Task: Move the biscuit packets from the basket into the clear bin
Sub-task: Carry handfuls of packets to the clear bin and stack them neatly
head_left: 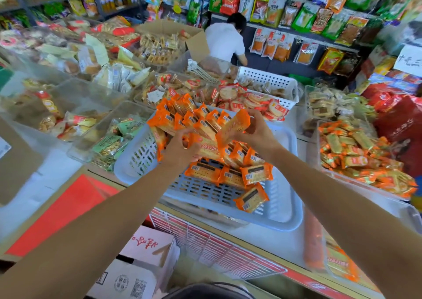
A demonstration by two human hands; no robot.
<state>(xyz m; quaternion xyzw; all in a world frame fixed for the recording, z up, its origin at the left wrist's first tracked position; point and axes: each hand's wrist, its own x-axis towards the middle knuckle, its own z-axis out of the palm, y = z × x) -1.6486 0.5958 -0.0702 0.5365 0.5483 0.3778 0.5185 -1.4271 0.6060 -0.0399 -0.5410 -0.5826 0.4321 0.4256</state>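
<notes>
Biscuit packets (203, 118) in orange wrap fill the far half of the basket (286, 209), and both hands are among them. The right hand (259, 134) pinches a packet (235, 125) between thumb and curled fingers, holding it tilted just above the heap. The left hand (180, 149) has its fingers curled round a second packet (206, 149) that lies on the pile, printed face up, touching the one in the right hand. Both forearms reach in from the near edge.

The basket is pale and slotted; its near half shows bare floor, with a few loose packets lying flat there. To the right, just beside it, stands the clear bin (392, 203) — already heaped with the same orange packets (356, 159).

Left of the basket is another clear tub (75, 152) of green packs. Behind it a white basket (269, 79) holds round biscuits in red wrap. Below the near edge sit a wire rack (217, 250) and a cardboard box (146, 264). At the back a person in a white shirt (225, 40) faces the hanging snack bags.
</notes>
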